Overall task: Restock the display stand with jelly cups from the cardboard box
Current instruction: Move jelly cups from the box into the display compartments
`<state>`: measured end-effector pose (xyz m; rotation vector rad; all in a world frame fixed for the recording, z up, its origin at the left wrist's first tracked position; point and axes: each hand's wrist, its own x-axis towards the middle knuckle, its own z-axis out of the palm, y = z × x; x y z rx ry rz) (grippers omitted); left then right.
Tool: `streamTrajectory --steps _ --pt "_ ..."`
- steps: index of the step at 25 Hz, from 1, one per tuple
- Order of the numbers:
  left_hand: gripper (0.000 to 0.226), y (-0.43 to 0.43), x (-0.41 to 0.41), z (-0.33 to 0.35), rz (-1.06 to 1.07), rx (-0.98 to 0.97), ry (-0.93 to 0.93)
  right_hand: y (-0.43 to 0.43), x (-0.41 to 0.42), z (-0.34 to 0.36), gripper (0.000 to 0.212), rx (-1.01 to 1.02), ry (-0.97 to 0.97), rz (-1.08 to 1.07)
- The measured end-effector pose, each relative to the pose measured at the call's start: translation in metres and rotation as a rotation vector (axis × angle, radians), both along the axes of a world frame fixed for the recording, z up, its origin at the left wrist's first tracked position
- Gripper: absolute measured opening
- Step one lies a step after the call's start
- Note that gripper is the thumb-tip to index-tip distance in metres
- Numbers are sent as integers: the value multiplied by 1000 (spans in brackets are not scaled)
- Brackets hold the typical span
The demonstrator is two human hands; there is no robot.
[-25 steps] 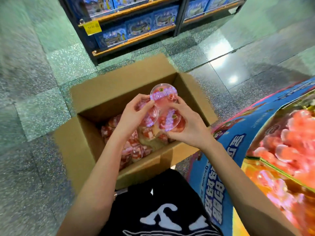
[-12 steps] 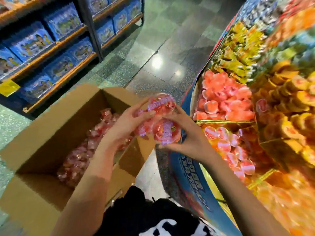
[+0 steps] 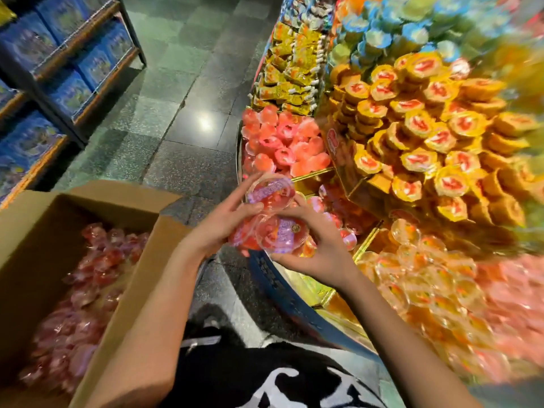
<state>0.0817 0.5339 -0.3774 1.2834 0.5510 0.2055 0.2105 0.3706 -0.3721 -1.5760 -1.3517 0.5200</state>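
Note:
Both hands hold a cluster of clear pink jelly cups with purple lids: an upper cup (image 3: 270,192) and a lower cup (image 3: 282,234). My left hand (image 3: 219,222) grips them from the left and my right hand (image 3: 319,245) cradles them from below and right. They hover over the blue rim (image 3: 290,295) of the display stand, beside a compartment of similar pink cups (image 3: 335,213). The open cardboard box (image 3: 126,263) stands at lower left, with several pink jelly cups (image 3: 76,293) inside.
The stand is packed with pink cups (image 3: 282,142), yellow packets (image 3: 288,78), yellow-orange cups (image 3: 435,136) and orange cups (image 3: 418,278). A dark shelf rack with blue boxes (image 3: 67,69) stands at upper left. Grey tiled floor (image 3: 182,119) runs between the rack and the stand.
Both hands have carried the jelly cups rightward, from above the box to over the stand's rim. The view has swung right, so the box lies further left.

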Motion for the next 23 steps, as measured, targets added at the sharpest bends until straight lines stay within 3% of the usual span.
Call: streamTrajectory --steps 7,12,15,19,23 --pt "72 10 50 -28 -54 83 108 -24 34 -28 47 -228 206 -203" --pt "75 70 86 -50 -60 211 186 -6 61 -72 81 -445 329 -456" --pt "63 98 110 -56 -146 258 214 16 74 -116 94 -644 312 -522" --pt "65 126 140 -68 -237 304 239 46 82 -165 88 -789 273 -527" --pt "68 147 151 -81 -297 304 273 68 85 -204 82 -840 68 -442"
